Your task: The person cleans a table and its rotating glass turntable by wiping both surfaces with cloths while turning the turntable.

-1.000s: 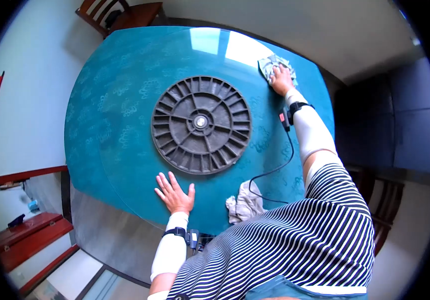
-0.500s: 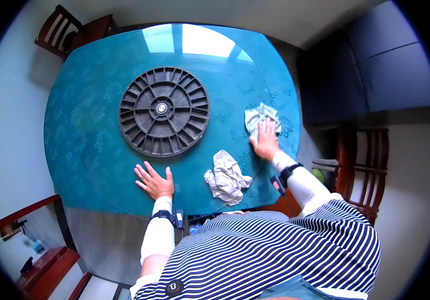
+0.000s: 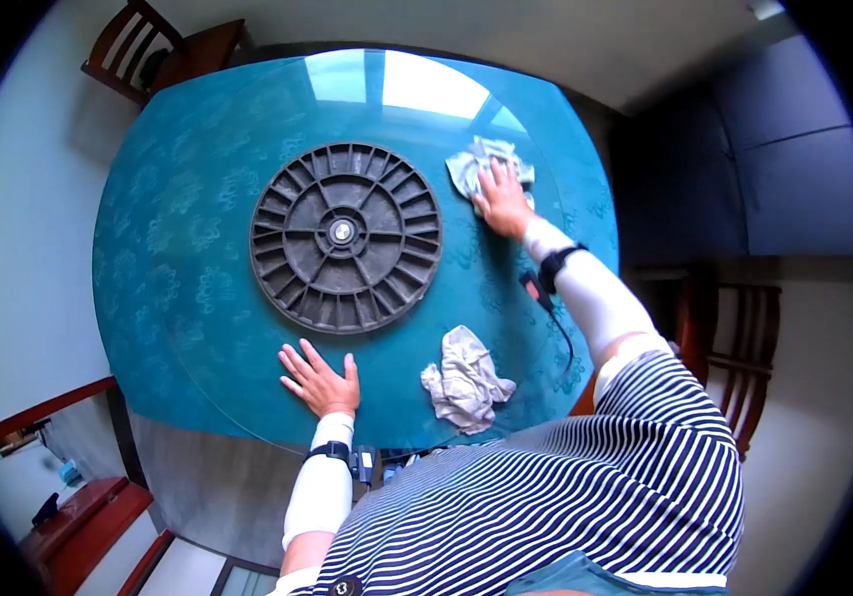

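Observation:
My right hand [image 3: 506, 202] holds a crumpled pale blue-white cloth [image 3: 466, 169] against the glass tabletop, toward the far right. Its fingers reach forward over the cloth, and the palm hides part of it. My left hand [image 3: 323, 381] rests flat near the front of the table, fingers spread, nothing in it. Just beyond that hand lies a large round black ribbed plastic base [image 3: 347, 298] with a metal hub at its centre. A second crumpled cloth [image 3: 466, 382], greyish white, lies on the glass between my hands, close to my body, touched by neither.
The teal patterned table [image 3: 178, 328] has a glass top that reflects a window. A wooden chair [image 3: 134, 55] stands at the far left and another chair [image 3: 744, 348] at the right. Dark panels [image 3: 784, 149] rise beyond the right edge. A cable hangs from my right wrist strap [image 3: 556, 263].
My right hand has slid the pale blue-white cloth away from me and to the left across the glass. My left hand stays flat on the table. The view has shifted slightly.

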`<state>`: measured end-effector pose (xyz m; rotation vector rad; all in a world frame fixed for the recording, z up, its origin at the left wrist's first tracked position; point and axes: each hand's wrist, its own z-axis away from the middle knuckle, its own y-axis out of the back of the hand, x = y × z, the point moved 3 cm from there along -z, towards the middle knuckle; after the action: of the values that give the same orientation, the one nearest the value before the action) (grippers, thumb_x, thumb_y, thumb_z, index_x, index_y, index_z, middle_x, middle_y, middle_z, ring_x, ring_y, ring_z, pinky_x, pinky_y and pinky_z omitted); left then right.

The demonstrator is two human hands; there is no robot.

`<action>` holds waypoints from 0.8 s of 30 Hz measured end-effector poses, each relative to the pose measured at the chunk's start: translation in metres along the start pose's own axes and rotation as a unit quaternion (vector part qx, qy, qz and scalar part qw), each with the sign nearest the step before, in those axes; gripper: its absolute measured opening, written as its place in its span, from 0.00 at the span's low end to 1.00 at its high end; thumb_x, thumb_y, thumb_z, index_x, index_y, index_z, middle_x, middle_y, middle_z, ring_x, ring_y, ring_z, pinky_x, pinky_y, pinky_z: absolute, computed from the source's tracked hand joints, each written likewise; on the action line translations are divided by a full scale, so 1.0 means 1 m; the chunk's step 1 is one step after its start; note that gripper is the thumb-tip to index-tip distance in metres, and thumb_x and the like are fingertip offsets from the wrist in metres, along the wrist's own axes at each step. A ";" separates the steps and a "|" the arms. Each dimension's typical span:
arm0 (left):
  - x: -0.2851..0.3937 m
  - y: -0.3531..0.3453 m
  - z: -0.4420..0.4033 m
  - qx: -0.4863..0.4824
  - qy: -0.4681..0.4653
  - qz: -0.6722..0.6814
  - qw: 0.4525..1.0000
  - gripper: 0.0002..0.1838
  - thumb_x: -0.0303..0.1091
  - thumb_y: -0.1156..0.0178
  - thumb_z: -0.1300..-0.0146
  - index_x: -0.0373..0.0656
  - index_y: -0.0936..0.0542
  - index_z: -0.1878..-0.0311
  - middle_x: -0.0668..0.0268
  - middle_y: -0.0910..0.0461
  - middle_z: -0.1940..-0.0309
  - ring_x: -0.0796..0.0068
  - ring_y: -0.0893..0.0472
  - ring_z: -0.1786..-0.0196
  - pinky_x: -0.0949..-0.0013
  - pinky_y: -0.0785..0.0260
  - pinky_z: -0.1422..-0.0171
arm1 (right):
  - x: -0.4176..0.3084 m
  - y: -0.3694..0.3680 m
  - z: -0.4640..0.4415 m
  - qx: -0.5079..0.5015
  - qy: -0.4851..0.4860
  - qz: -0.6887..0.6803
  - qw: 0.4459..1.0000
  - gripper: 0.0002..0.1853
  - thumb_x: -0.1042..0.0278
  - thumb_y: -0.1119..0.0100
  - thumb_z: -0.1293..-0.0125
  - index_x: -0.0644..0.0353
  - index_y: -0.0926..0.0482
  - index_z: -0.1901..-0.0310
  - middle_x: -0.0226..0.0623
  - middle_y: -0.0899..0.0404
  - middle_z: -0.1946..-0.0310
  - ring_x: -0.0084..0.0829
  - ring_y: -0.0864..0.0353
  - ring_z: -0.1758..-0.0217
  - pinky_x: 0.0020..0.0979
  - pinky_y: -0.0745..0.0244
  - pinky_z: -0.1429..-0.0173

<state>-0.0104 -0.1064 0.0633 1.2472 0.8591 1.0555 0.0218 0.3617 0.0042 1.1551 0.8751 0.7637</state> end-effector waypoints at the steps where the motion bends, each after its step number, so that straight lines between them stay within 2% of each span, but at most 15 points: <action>1: 0.000 0.000 0.000 -0.007 -0.002 0.003 1.000 0.49 0.60 0.44 0.37 0.41 0.49 0.21 0.46 0.57 0.20 0.47 0.60 0.17 0.36 0.66 0.21 | 0.000 -0.002 -0.034 -0.011 0.008 -0.003 1.000 0.33 0.48 0.50 0.27 0.55 0.39 0.26 0.55 0.53 0.22 0.66 0.62 0.20 0.62 0.51 0.23; 7: 0.001 0.003 -0.004 -0.037 -0.003 0.020 0.999 0.50 0.58 0.44 0.38 0.38 0.50 0.21 0.44 0.59 0.20 0.45 0.61 0.17 0.36 0.69 0.20 | -0.033 -0.011 -0.209 -0.042 0.089 0.040 0.994 0.33 0.46 0.54 0.27 0.53 0.41 0.26 0.54 0.52 0.22 0.69 0.59 0.21 0.64 0.46 0.24; 11: 0.001 0.004 -0.005 -0.050 -0.003 0.015 0.999 0.51 0.59 0.44 0.39 0.36 0.50 0.22 0.42 0.58 0.20 0.43 0.62 0.18 0.36 0.70 0.20 | -0.099 -0.023 -0.298 -0.067 0.146 0.117 0.980 0.35 0.44 0.58 0.26 0.49 0.44 0.23 0.47 0.55 0.20 0.61 0.64 0.18 0.58 0.54 0.20; 14: 0.001 0.005 -0.006 -0.059 -0.005 0.018 0.998 0.51 0.59 0.44 0.39 0.35 0.49 0.22 0.41 0.59 0.21 0.43 0.62 0.18 0.36 0.71 0.20 | -0.184 0.025 -0.304 -0.111 0.113 0.044 0.986 0.37 0.41 0.57 0.27 0.46 0.47 0.21 0.42 0.57 0.19 0.53 0.65 0.17 0.55 0.58 0.18; 15: 0.002 0.006 -0.007 -0.077 0.005 0.018 0.997 0.51 0.59 0.43 0.39 0.34 0.49 0.23 0.41 0.59 0.21 0.42 0.62 0.18 0.36 0.71 0.20 | -0.205 0.014 -0.319 -0.100 0.145 0.052 0.983 0.37 0.41 0.56 0.28 0.46 0.46 0.22 0.41 0.58 0.19 0.54 0.65 0.17 0.56 0.57 0.19; 16: 0.002 0.007 -0.008 -0.076 0.007 0.016 0.997 0.51 0.59 0.43 0.39 0.34 0.49 0.23 0.41 0.59 0.21 0.42 0.62 0.18 0.36 0.71 0.20 | -0.224 -0.013 -0.345 -0.084 0.218 0.102 0.967 0.37 0.41 0.56 0.28 0.44 0.46 0.22 0.40 0.58 0.19 0.53 0.64 0.16 0.56 0.56 0.19; 18: 0.001 0.005 -0.008 -0.092 0.006 0.015 0.996 0.51 0.59 0.42 0.40 0.34 0.49 0.23 0.40 0.59 0.21 0.41 0.62 0.18 0.35 0.71 0.21 | -0.273 -0.004 -0.346 -0.070 0.248 0.097 0.961 0.35 0.43 0.56 0.28 0.43 0.43 0.23 0.39 0.55 0.19 0.52 0.62 0.17 0.57 0.56 0.19; 19: 0.000 0.004 -0.008 -0.083 0.005 0.019 0.996 0.51 0.61 0.41 0.42 0.34 0.45 0.24 0.38 0.54 0.22 0.38 0.58 0.19 0.33 0.69 0.21 | -0.292 0.007 -0.343 -0.077 0.243 0.050 0.966 0.33 0.44 0.52 0.28 0.42 0.41 0.24 0.40 0.54 0.19 0.54 0.62 0.17 0.60 0.55 0.20; 20: -0.001 0.004 -0.009 -0.080 0.007 0.016 0.997 0.51 0.61 0.41 0.42 0.34 0.45 0.24 0.38 0.54 0.22 0.38 0.58 0.19 0.33 0.69 0.21 | -0.304 0.010 -0.346 -0.084 0.238 0.002 0.968 0.32 0.46 0.48 0.28 0.40 0.38 0.24 0.41 0.54 0.20 0.55 0.62 0.17 0.64 0.55 0.21; 22: -0.001 0.004 -0.008 -0.091 0.009 0.020 0.996 0.52 0.61 0.40 0.43 0.34 0.45 0.25 0.37 0.54 0.22 0.38 0.58 0.19 0.33 0.69 0.21 | -0.317 0.019 -0.352 -0.090 0.239 -0.011 0.967 0.33 0.46 0.48 0.28 0.39 0.41 0.24 0.38 0.55 0.19 0.52 0.63 0.16 0.63 0.55 0.21; 24: -0.001 0.003 -0.007 -0.087 0.009 0.023 0.996 0.52 0.60 0.40 0.43 0.35 0.45 0.25 0.38 0.54 0.22 0.38 0.58 0.19 0.33 0.69 0.21 | -0.311 0.028 -0.353 -0.103 0.257 0.024 0.960 0.34 0.46 0.48 0.28 0.41 0.41 0.23 0.36 0.55 0.19 0.48 0.63 0.16 0.57 0.57 0.19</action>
<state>-0.0173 -0.1053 0.0652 1.1167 0.7397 1.1548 -0.4362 0.2536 0.0297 0.8020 1.1662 1.1970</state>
